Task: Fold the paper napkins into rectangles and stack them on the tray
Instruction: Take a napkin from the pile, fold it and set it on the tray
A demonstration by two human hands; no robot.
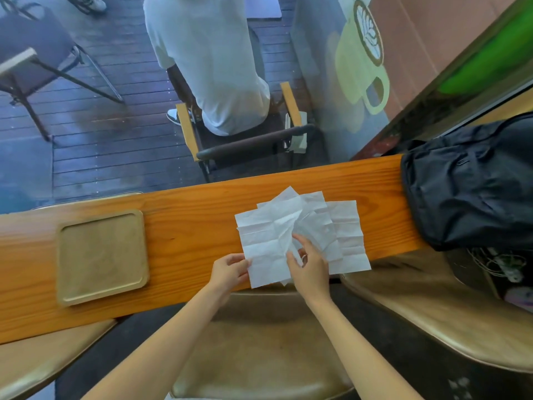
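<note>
White paper napkins (pixel 300 229) lie unfolded in a loose overlapping pile on the orange wooden counter (pixel 190 226), seen from the head camera. The left hand (pixel 229 269) pinches the top napkin's near left edge, likely to steady it. The right hand (pixel 307 265) pinches its crumpled middle, probably separating one sheet. Well left of the pile sits the brass-coloured tray (pixel 102 256), with no napkins on it.

Tray (pixel 103 256) left — napkins (pixel 300 232) right
</note>
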